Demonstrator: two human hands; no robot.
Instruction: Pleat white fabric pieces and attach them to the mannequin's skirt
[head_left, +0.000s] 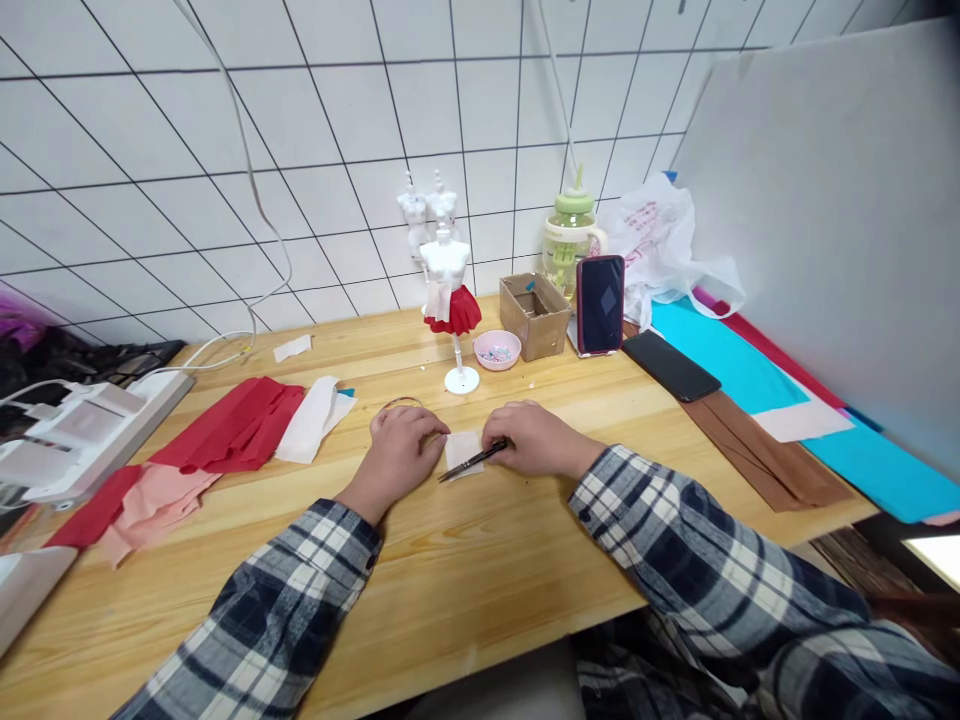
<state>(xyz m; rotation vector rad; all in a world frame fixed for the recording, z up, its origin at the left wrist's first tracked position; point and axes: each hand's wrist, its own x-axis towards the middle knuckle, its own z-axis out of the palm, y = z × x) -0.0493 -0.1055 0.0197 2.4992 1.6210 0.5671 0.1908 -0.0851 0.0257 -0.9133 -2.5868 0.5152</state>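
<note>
On the wooden table in front of me lies a small pale piece of cloth [463, 446]. My left hand [401, 455] is closed with its fingertips on the cloth's left edge. From the right, my right hand [536, 440] grips a slim dark pair of scissors [472, 463], whose pointed end reaches down and left across the cloth. The fingers of my right hand partly hide the handles. Beyond my hands stands a small white dress form [445, 262] wearing a red pleated skirt [456, 313], with a pale cloth strip [439, 302] at its waist.
Red fabric [236, 425] and pale cloth [311, 420] lie left, near a power strip [97, 435]. Behind are a pink bead dish [497, 362], cardboard box [546, 335], propped phone [600, 305] and drink bottle [568, 240]. Another phone [671, 366] and brown fabric [757, 455] lie right.
</note>
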